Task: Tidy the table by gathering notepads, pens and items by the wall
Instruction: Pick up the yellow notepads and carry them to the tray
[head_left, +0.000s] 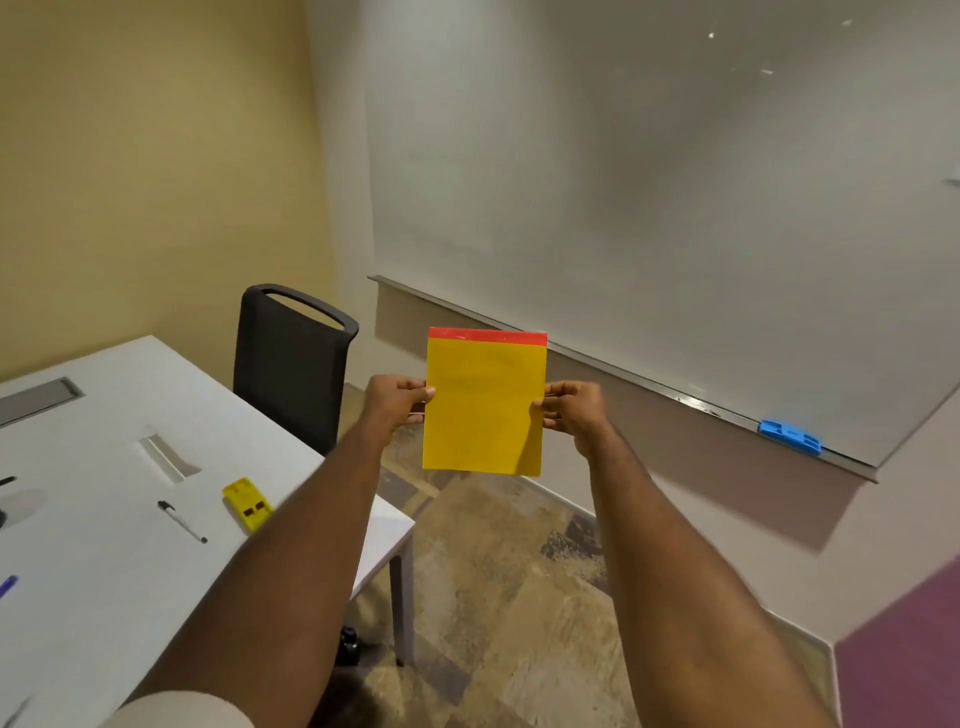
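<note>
Item one: yellow notepad (483, 405) with a red top band — we hold it upright in the air between both hands, out past the corner of the counter (104, 519), in front of the whiteboard (649, 208).

Left hand (397, 402): fingers curled, pinching the notepad's left edge.

Right hand (569, 410): thumb on the face, fingers behind, pinching the right edge.

Below and left of the left hand, on the counter: a yellow block-shaped item (248, 504), kind unclear; further left a white pen with black cap (182, 521); at the far left edge a blue pen (8, 586), mostly cut off.

Behind the left hand: a dark chair (291, 364) at the counter's end.

Right of the right hand — a blue eraser (789, 436) on the whiteboard ledge.
</note>
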